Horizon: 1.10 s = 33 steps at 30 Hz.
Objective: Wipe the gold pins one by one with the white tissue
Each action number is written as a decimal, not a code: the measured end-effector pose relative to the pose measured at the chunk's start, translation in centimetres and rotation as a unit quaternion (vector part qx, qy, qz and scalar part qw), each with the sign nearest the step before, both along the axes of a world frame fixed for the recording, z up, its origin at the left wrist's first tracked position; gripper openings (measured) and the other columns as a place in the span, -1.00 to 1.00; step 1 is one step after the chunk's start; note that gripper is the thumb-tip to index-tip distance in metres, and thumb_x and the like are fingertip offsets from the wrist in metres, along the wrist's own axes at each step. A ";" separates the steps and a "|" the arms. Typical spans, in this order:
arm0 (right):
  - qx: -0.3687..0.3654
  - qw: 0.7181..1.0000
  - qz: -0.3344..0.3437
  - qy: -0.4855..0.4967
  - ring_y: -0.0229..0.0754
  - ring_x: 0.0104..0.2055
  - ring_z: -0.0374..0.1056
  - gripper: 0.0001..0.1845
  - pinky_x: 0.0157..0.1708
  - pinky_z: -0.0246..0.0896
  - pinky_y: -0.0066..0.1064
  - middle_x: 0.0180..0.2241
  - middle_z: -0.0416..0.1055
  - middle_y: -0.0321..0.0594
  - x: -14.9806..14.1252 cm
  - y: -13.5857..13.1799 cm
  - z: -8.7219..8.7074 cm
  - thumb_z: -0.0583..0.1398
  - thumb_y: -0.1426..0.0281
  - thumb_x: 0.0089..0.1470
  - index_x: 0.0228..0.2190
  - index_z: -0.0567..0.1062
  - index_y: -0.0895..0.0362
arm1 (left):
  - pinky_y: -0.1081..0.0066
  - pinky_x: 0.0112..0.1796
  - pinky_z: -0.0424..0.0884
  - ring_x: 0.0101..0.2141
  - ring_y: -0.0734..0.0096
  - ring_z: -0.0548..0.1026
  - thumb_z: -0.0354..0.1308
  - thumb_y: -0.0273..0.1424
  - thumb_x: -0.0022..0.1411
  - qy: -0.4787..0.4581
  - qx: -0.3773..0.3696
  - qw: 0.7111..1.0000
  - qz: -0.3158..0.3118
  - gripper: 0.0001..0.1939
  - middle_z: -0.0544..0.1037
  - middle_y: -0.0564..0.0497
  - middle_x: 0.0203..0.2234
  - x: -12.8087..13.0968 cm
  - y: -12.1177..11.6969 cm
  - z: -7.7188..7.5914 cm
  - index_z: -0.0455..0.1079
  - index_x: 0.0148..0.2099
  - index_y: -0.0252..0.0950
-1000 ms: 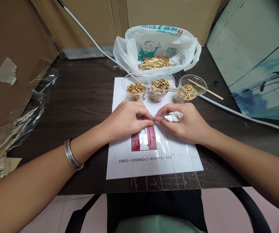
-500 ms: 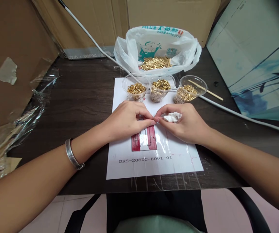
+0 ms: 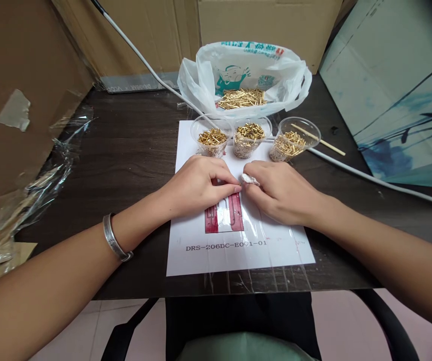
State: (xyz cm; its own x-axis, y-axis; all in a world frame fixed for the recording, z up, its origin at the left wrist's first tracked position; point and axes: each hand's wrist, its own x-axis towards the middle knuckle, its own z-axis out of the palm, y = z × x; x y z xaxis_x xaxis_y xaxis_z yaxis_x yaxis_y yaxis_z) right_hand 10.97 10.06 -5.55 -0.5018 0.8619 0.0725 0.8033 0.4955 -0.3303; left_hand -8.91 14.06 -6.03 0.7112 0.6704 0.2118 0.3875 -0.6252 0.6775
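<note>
My left hand [image 3: 200,186] is closed in a pinch over the printed paper sheet [image 3: 197,263], thumb against forefinger. Whatever lies between those fingertips is too small to make out. Close beside it, my right hand [image 3: 285,193] is closed with a crumpled white wad [image 3: 249,179], like tissue, held at the thumb and forefinger. The wad nearly touches the left fingertips. Beneath the left hand is a red and white printed panel [image 3: 236,213], its upper part hidden. Clear tape strips run across the sheet.
Behind the hands stand three clear plastic cups [image 3: 215,149] of small gold-coloured metal pins. A white plastic bag [image 3: 294,85] behind them holds longer gold pins. A wooden stick [image 3: 332,147] and a white cable [image 3: 370,178] lie right. Cardboard walls [image 3: 261,25] enclose the back.
My right hand has turned over, knuckles now up, and the white wad has moved from its palm to the fingertips, near my left hand. The left hand keeps its pinch.
</note>
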 end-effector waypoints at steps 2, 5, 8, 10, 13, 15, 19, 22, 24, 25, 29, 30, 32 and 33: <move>0.006 0.999 0.006 -0.031 -0.24 -0.46 0.08 -0.84 -0.45 -0.17 -0.33 -0.47 0.24 -0.26 -0.2 0.0 0.0 -0.02 0.36 0.15 -0.47 0.15 0.10 | 0.47 -0.34 0.32 -0.40 0.52 0.48 0.25 -0.44 0.18 -0.003 0.000 1.000 -0.002 -0.89 0.58 0.06 -0.45 0.0 0.0 0.0 0.62 -0.33 -0.27; 0.013 0.999 0.004 -0.052 -0.21 -0.45 0.12 -0.88 -0.46 -0.18 -0.32 -0.43 0.32 -0.23 -0.2 0.0 0.0 -0.02 0.33 0.14 -0.38 0.23 0.11 | 0.47 -0.33 0.33 -0.40 0.52 0.48 0.24 -0.44 0.18 -0.003 -0.001 1.000 -0.003 -0.89 0.58 0.06 -0.44 -0.1 0.0 0.0 0.62 -0.34 -0.27; 0.013 0.998 0.003 -0.060 -0.17 -0.46 0.15 -0.76 -0.47 -0.19 -0.33 -0.46 0.33 -0.23 0.0 0.0 0.0 -0.02 0.20 0.18 -0.29 0.26 0.12 | 0.47 -0.35 0.32 -0.41 0.52 0.48 0.24 -0.43 0.19 0.003 -0.001 1.000 -0.002 -0.88 0.58 0.06 -0.45 -0.1 0.0 0.1 0.62 -0.34 -0.25; 0.013 0.998 0.009 -0.062 -0.16 -0.46 0.15 -0.70 -0.47 -0.18 -0.33 -0.47 0.32 -0.23 0.0 0.1 -0.1 -0.06 0.14 0.22 -0.31 0.25 0.12 | 0.46 -0.36 0.33 -0.41 0.51 0.48 0.23 -0.42 0.19 0.005 0.001 1.000 0.001 -0.88 0.58 0.05 -0.46 -0.1 0.0 0.1 0.61 -0.35 -0.24; 0.013 0.998 0.014 -0.052 -0.17 -0.45 0.17 -0.69 -0.47 -0.18 -0.32 -0.46 0.32 -0.22 0.1 0.1 -0.2 -0.14 0.20 0.28 -0.37 0.22 0.10 | 0.46 -0.35 0.34 -0.41 0.50 0.49 0.23 -0.43 0.18 0.002 0.002 1.000 0.000 -0.88 0.59 0.05 -0.45 -0.1 0.0 0.1 0.62 -0.34 -0.24; 0.011 0.999 0.013 -0.045 -0.18 -0.45 0.17 -0.71 -0.46 -0.17 -0.32 -0.45 0.33 -0.23 0.0 0.1 -0.2 -0.15 0.26 0.29 -0.40 0.21 0.10 | 0.46 -0.34 0.34 -0.40 0.50 0.50 0.23 -0.44 0.18 0.003 0.001 1.000 -0.002 -0.88 0.59 0.06 -0.44 -0.1 0.0 0.1 0.62 -0.33 -0.24; 0.004 0.999 0.000 -0.037 -0.19 -0.45 0.18 -0.75 -0.46 -0.16 -0.33 -0.46 0.33 -0.24 0.0 0.1 -0.1 -0.12 0.29 0.28 -0.38 0.22 0.10 | 0.45 -0.34 0.34 -0.40 0.50 0.49 0.23 -0.44 0.18 0.007 -0.004 1.000 -0.004 -0.88 0.59 0.06 -0.44 -0.1 0.0 0.2 0.62 -0.33 -0.25; -0.010 0.999 -0.018 -0.029 -0.19 -0.44 0.21 -0.77 -0.45 -0.14 -0.33 -0.43 0.37 -0.24 0.0 0.1 -0.1 -0.10 0.28 0.28 -0.33 0.25 0.11 | 0.45 -0.35 0.33 -0.41 0.50 0.49 0.23 -0.45 0.18 0.005 -0.006 1.000 -0.003 -0.88 0.59 0.05 -0.44 -0.1 -0.1 0.3 0.62 -0.33 -0.26; -0.017 0.999 -0.029 -0.025 -0.18 -0.43 0.23 -0.78 -0.45 -0.14 -0.34 -0.42 0.38 -0.23 0.1 0.1 -0.1 -0.09 0.27 0.27 -0.30 0.25 0.11 | 0.45 -0.35 0.33 -0.41 0.50 0.48 0.23 -0.44 0.18 0.004 -0.006 1.000 -0.001 -0.88 0.59 0.05 -0.44 -0.1 -0.1 0.2 0.62 -0.33 -0.26; -0.018 0.999 -0.034 -0.023 -0.18 -0.43 0.23 -0.78 -0.45 -0.13 -0.34 -0.42 0.38 -0.22 0.1 0.0 -0.1 -0.09 0.27 0.27 -0.30 0.25 0.11 | 0.45 -0.35 0.33 -0.41 0.50 0.48 0.23 -0.44 0.18 0.004 -0.006 1.000 0.000 -0.88 0.59 0.05 -0.44 -0.1 -0.1 0.2 0.62 -0.33 -0.26; -0.020 0.999 -0.027 -0.016 -0.17 -0.42 0.24 -0.76 -0.44 -0.12 -0.33 -0.42 0.39 -0.21 0.0 -0.2 -0.1 -0.11 0.25 0.28 -0.32 0.23 0.11 | 0.44 -0.36 0.33 -0.41 0.50 0.47 0.23 -0.44 0.19 0.007 -0.007 1.000 -0.001 -0.87 0.58 0.05 -0.45 -0.1 -0.1 0.1 0.61 -0.34 -0.26; -0.021 0.999 -0.024 -0.016 -0.17 -0.41 0.25 -0.76 -0.44 -0.11 -0.33 -0.42 0.39 -0.20 0.0 -0.2 -0.1 -0.11 0.26 0.27 -0.32 0.23 0.11 | 0.44 -0.35 0.32 -0.41 0.50 0.47 0.23 -0.44 0.19 0.008 -0.005 1.000 -0.002 -0.87 0.58 0.05 -0.45 -0.1 -0.1 0.1 0.61 -0.35 -0.26; -0.026 0.999 -0.017 -0.017 -0.16 -0.40 0.25 -0.78 -0.43 -0.10 -0.33 -0.41 0.39 -0.20 -0.1 -0.3 -0.1 -0.11 0.28 0.27 -0.33 0.22 0.11 | 0.44 -0.35 0.32 -0.42 0.50 0.47 0.22 -0.44 0.19 0.011 -0.003 1.000 -0.003 -0.87 0.58 0.05 -0.45 -0.1 0.0 0.2 0.61 -0.36 -0.26; -0.026 0.999 -0.015 -0.017 -0.16 -0.40 0.25 -0.80 -0.43 -0.10 -0.32 -0.41 0.38 -0.20 -0.1 -0.3 -0.1 -0.11 0.30 0.26 -0.33 0.22 0.11 | 0.44 -0.35 0.32 -0.42 0.50 0.47 0.22 -0.44 0.19 0.012 -0.002 1.000 -0.002 -0.87 0.58 0.05 -0.46 -0.1 0.0 0.2 0.61 -0.36 -0.26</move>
